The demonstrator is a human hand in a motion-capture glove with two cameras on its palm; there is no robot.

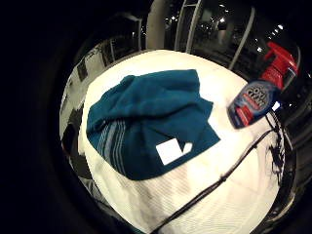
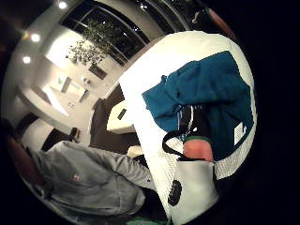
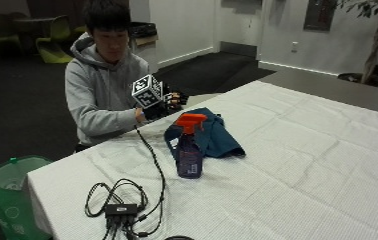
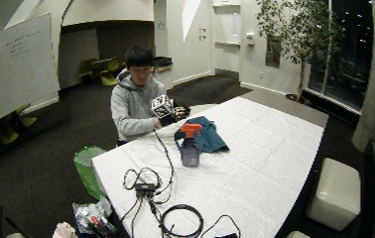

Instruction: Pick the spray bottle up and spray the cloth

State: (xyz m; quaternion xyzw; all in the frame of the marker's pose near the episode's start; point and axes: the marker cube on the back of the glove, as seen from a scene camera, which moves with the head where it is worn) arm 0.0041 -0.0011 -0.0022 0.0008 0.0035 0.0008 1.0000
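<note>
Teal cloth (image 3: 209, 134) lies behind upright spray bottle (image 3: 189, 146); gloved hand (image 3: 169, 104) hovers.

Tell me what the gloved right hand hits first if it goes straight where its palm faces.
Probably the teal cloth: it fills both palm views. The spray bottle stands off to one side; depth is unclear.

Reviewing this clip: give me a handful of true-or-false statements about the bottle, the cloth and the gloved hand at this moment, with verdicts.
1. The blue spray bottle with the orange trigger head stands upright on the white tablecloth. True.
2. The black-gloved right hand grips the bottle. False: it is raised near the table's edge, apart from the bottle.
3. The crumpled teal cloth lies on the tablecloth behind the bottle. True.
4. The cloth is draped over the bottle. False: it lies beside it.
5. A green bin stands on the floor by the table. True.
</note>
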